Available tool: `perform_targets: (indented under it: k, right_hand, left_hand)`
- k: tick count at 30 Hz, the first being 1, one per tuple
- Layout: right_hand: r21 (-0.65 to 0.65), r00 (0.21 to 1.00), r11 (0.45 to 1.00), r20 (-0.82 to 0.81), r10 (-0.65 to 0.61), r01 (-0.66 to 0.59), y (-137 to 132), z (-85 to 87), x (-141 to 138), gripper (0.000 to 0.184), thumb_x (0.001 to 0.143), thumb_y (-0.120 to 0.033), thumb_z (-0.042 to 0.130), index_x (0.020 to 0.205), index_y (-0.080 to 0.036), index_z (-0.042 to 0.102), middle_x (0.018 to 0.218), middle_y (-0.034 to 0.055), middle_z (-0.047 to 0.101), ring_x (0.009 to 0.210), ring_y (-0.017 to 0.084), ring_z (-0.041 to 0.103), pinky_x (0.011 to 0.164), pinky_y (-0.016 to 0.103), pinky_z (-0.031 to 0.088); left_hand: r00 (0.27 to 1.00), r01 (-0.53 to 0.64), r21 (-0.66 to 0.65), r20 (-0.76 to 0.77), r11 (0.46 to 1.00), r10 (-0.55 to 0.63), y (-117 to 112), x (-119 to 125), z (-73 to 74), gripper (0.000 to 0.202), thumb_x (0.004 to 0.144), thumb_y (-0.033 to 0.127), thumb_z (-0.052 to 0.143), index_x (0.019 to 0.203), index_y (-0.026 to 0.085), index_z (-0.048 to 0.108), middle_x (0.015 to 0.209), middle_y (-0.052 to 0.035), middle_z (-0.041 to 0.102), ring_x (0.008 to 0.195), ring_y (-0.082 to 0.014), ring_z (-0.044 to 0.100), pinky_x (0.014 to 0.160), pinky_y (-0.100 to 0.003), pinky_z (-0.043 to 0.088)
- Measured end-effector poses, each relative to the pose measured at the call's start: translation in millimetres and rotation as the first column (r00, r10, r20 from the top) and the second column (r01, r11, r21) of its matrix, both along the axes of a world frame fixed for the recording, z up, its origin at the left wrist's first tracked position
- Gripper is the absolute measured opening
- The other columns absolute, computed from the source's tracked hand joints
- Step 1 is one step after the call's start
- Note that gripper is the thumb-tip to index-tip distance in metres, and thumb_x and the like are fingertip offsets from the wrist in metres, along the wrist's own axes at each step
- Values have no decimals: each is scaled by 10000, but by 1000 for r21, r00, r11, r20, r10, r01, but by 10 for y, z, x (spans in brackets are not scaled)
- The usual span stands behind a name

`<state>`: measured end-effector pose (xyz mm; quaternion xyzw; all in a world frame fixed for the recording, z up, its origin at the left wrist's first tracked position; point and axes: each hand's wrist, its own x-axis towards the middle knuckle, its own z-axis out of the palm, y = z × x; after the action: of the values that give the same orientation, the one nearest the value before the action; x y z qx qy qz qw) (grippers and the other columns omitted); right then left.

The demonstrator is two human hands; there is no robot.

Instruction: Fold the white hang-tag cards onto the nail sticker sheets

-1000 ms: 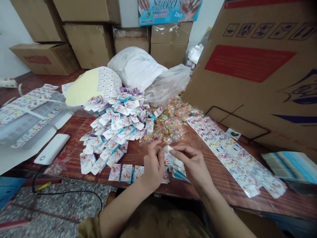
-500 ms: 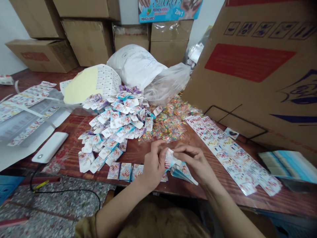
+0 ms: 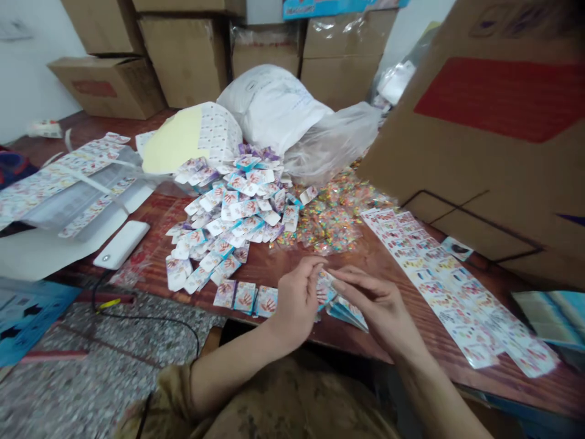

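Near edge of counter [image 3: 283, 271]: left hand [image 3: 297, 299] and right hand [image 3: 381, 305] meet just above it, forearms low, wrists turned inward. Each grip is closed, thumb and fingertips pinching opposite edges of one small printed packet [image 3: 325, 291], probably to keep the thin card flat and steady. A small stack [image 3: 351, 313] lies just under the right hand; row of three packets [image 3: 247, 297] beside the left. Beyond: loose packet heap [image 3: 233, 213], colourful sachets [image 3: 331, 222], sticker sheets [image 3: 448, 286] rightward, white bag [image 3: 274, 107] farthest.

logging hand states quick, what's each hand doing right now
Left hand: closed, pinching a small card.
Right hand: closed, fingertips pinching the same small card from the other side.
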<state>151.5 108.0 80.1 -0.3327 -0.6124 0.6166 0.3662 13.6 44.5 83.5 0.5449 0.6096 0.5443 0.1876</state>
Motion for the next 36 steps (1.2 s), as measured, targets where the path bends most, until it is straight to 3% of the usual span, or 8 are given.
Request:
perform_targets:
  k: [5, 11, 17, 23, 26, 29, 33, 36]
  right_hand:
    - [-257, 992, 964, -80, -94, 70, -167, -271, 43, 210, 663, -415, 841, 818, -281, 795, 806, 44, 754, 714, 192, 688, 665, 311, 565]
    - [22, 999, 999, -31, 26, -26, -434, -288, -45, 68, 760, -331, 780, 824, -314, 794, 881, 43, 762, 790, 202, 712, 694, 286, 588]
    - [234, 981, 953, 78, 178, -192, -624, -210, -325, 133, 794, -298, 740, 915, -295, 793, 898, 58, 754, 789, 220, 712, 675, 298, 590]
    - [466, 975, 883, 216, -48, -60, -61, -122, -698, 165, 872, -367, 636, 860, -243, 743, 843, 57, 730, 767, 211, 669, 688, 317, 528]
    - [612, 943, 780, 319, -94, -129, 368, -186, -961, 229, 889, -392, 590, 805, -227, 726, 791, 52, 716, 733, 211, 649, 691, 328, 491]
    - [696, 836, 669, 510, -203, -262, 667, -284, -1264, 247, 921, -317, 520, 877, -199, 732, 894, 82, 722, 810, 226, 663, 715, 321, 468]
    - [642, 533, 625, 750, -391, -445, 832, -364, -1620, 285, 943, -309, 494, 970, -145, 726, 956, 135, 709, 857, 264, 669, 706, 321, 427]
    - [620, 501, 616, 775, -385, -486, 867, -383, -1771, 246, 921, -280, 530, 914, -132, 726, 932, 152, 703, 880, 277, 666, 695, 312, 406]
  left_hand:
    - [969, 24, 0, -244, 1000, -23, -309, 123, 0, 275, 1009, 247, 326, 1098, 170, 574, 928, -90, 669, 795, -189, 657, 704, -285, 538]
    - [968, 6, 61, -252, 998, 10, -589, -56, -113, 225, 1002, 216, 335, 1076, 175, 544, 892, -80, 666, 793, -183, 656, 695, -272, 531]
    - [976, -134, -62, -184, 989, 120, -906, -290, -176, 184, 987, 191, 349, 963, 188, 531, 815, -46, 668, 697, -151, 644, 620, -239, 479]
    - [906, -382, -258, -293, 887, 305, -927, -715, -320, 163, 987, 231, 356, 978, 197, 515, 772, -17, 643, 666, -171, 637, 615, -271, 455]
    - [879, -410, -295, -379, 863, 288, -858, -883, -430, 163, 985, 219, 360, 972, 192, 520, 891, -52, 661, 799, -201, 660, 692, -302, 478]
    - [846, -419, -316, -475, 851, 241, -791, -933, -493, 182, 986, 193, 361, 951, 194, 540, 931, -58, 658, 856, -205, 660, 724, -304, 486]
    - [742, -500, -359, -647, 788, 176, -708, -899, -497, 188, 983, 176, 395, 929, 195, 574, 881, -58, 683, 804, -225, 677, 669, -300, 480]
    - [669, -546, -369, -732, 752, 126, -682, -880, -504, 169, 973, 182, 437, 927, 200, 599, 820, -52, 696, 739, -230, 687, 595, -282, 456]
